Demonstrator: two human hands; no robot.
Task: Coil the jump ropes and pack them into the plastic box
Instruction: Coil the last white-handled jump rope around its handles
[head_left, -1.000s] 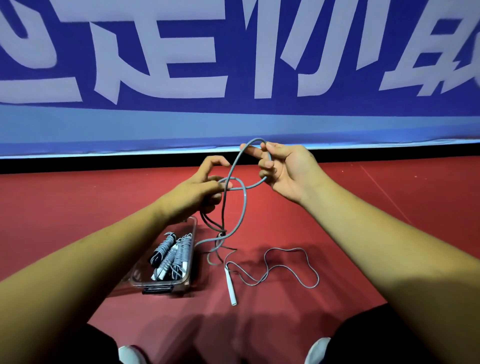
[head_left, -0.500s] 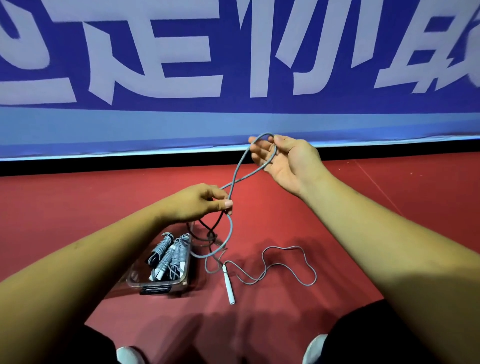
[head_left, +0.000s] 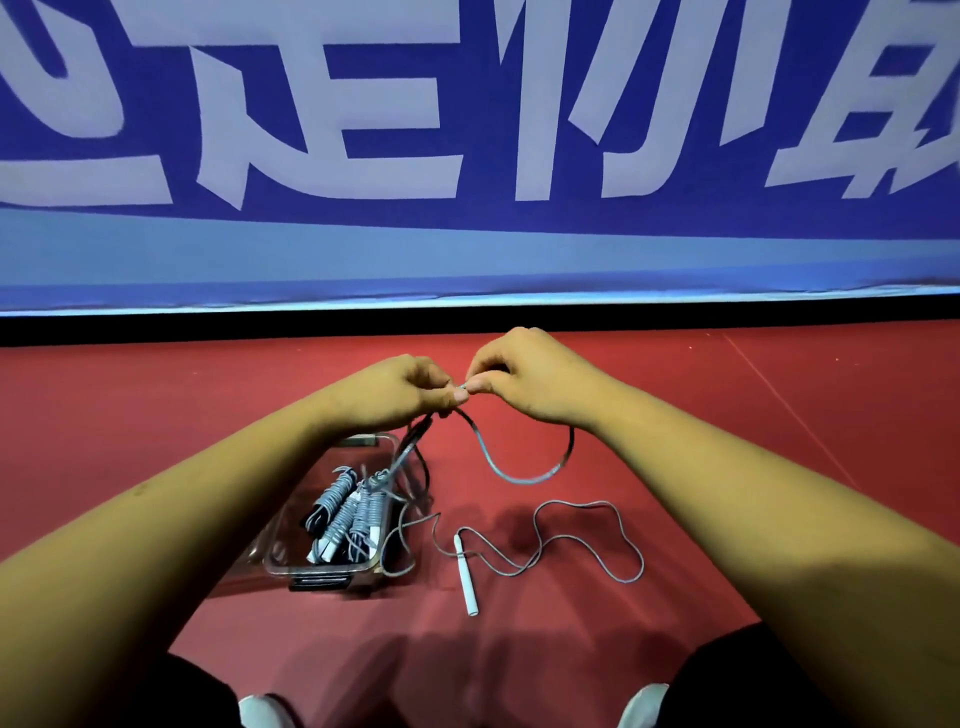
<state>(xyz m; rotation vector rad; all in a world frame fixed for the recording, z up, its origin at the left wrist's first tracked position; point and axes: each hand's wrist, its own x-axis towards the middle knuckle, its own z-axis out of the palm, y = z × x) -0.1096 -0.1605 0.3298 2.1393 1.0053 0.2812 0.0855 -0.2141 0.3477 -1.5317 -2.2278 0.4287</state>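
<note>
She is sitting on the red floor (head_left: 156, 415) with both hands raised and meeting in front of her. The left hand (head_left: 395, 389) is closed round a gathered bunch of grey jump rope (head_left: 511, 479) strands that hang from under its fingers. The right hand (head_left: 530, 379) touches it, pinching the same rope between thumb and forefinger just beside the left thumb. A short loop sags between the two hands.

The rest of the rope trails down to the floor, below the hands and nearer to her, and lies in loose bends right of the plastic box (head_left: 322, 567). Its white handle (head_left: 466, 577) lies flat there, its long axis running roughly from the far side towards her, free end pointing at her. The right hand looks better placed to draw that slack up.

The box sits below and left of the left hand, long axis running away from her and leaning a little right at the far end. Several coiled ropes (head_left: 345, 512) already lie inside, lengthwise. I would say this rope is only partly coiled.
</note>
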